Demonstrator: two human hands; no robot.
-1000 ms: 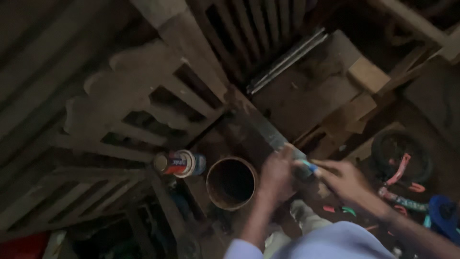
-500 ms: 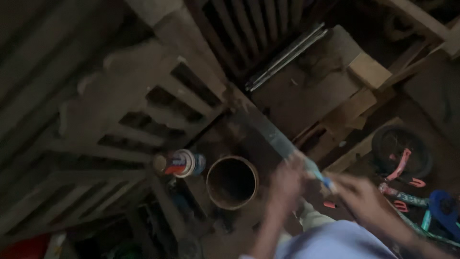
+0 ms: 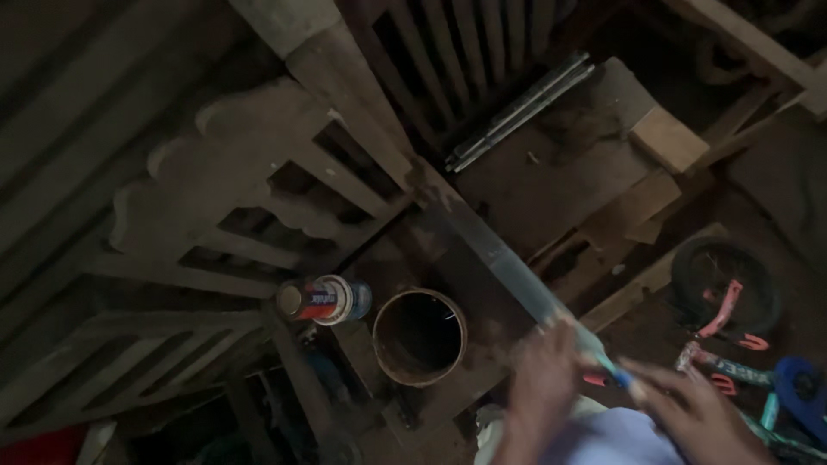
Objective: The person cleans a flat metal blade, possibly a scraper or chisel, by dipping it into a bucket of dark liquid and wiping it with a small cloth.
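Note:
A long flat grey strip (image 3: 500, 254) slants from the wooden frames down to the lower right and ends in a blue part (image 3: 617, 375). My left hand (image 3: 544, 383) is blurred and closed around the strip's lower end. My right hand (image 3: 693, 415) is just right of it, with its fingers pinching the blue end. My pale sleeve (image 3: 603, 443) shows at the bottom edge. The light is dim, so the exact grip is hard to read.
A spray can (image 3: 323, 300) lies beside a rusty open round tin (image 3: 419, 336) to the left of my hands. Carved wooden frames (image 3: 241, 198) fill the left. Metal rods (image 3: 517, 112) and a wood block (image 3: 668, 138) lie above. A small bike wheel (image 3: 724, 284) is at the right.
Both hands have slid down and to the right along the strip, toward the bottom edge of the view. The can and the tin have stayed put.

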